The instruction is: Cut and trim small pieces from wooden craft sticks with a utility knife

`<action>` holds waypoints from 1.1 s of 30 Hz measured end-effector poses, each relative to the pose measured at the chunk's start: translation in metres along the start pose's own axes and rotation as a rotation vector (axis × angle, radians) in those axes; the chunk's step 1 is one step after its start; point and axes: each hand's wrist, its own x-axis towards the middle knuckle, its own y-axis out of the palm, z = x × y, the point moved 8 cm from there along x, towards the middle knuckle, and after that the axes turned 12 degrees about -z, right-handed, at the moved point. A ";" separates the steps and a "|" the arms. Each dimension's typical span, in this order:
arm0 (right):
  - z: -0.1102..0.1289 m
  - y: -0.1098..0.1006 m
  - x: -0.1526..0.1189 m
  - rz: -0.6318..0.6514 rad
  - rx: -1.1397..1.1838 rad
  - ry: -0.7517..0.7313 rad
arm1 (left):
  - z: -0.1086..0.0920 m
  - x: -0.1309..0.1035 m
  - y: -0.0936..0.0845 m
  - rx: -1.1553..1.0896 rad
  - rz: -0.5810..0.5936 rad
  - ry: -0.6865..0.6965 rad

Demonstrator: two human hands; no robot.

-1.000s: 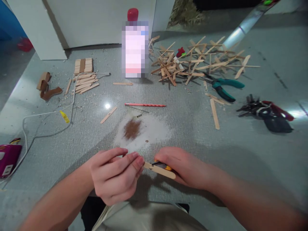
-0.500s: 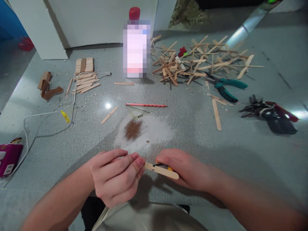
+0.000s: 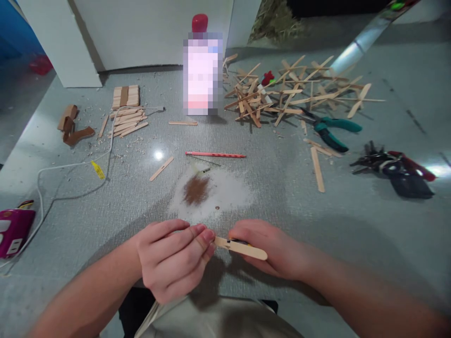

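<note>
Currently, left hand (image 3: 178, 263): fingers pinching craft stick (image 3: 250, 251) over table (image 3: 282, 188)
Right hand (image 3: 276, 246): fingers curled round part-hidden cutter (image 3: 243, 242)
Notch (image 3: 227, 245): looks begun, depth unclear
Slotted stick (image 3: 167, 163): looks done
Stick bundle (image 3: 132, 97): looks uncut

The head camera looks forward, down over both hands (image 3: 175, 264) (image 3: 269, 249).

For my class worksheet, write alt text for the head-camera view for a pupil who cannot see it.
A left hand pinches a notched wooden stick above a grey work surface, while the right hand holds a tool mostly hidden behind it. Beyond lie a red pencil, teal-handled pliers and a jumbled pile of sticks.
</note>
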 end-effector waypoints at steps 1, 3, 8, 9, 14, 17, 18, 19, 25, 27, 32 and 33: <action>-0.001 0.000 0.000 0.003 0.001 0.005 | -0.007 0.000 -0.003 0.027 -0.037 0.083; -0.002 0.001 -0.001 0.005 0.004 0.007 | -0.018 0.000 -0.007 0.084 -0.086 0.224; -0.002 0.001 -0.001 0.010 0.004 0.018 | -0.019 0.004 -0.005 0.132 -0.074 0.243; -0.002 0.001 0.000 0.014 -0.003 0.029 | -0.018 0.005 -0.004 0.136 -0.078 0.244; -0.004 -0.003 0.002 0.053 -0.058 0.106 | -0.011 0.002 -0.008 0.219 -0.090 0.327; -0.009 -0.005 -0.001 0.078 -0.138 0.153 | 0.005 0.000 -0.024 0.322 -0.167 0.283; -0.010 -0.005 -0.002 0.083 -0.154 0.153 | 0.013 0.001 -0.033 0.369 -0.227 0.208; -0.010 -0.005 -0.002 0.089 -0.164 0.153 | 0.017 0.002 -0.036 0.398 -0.228 0.188; -0.018 -0.012 -0.002 0.067 -0.208 0.244 | 0.004 0.006 -0.023 0.331 -0.104 0.348; -0.022 -0.021 0.000 0.013 -0.243 0.260 | 0.003 0.005 -0.021 0.313 -0.106 0.339; -0.027 -0.041 0.002 -0.154 -0.360 0.192 | 0.003 0.002 -0.021 0.307 -0.120 0.330; -0.027 -0.044 0.001 -0.175 -0.385 0.172 | 0.002 0.002 -0.021 0.308 -0.124 0.326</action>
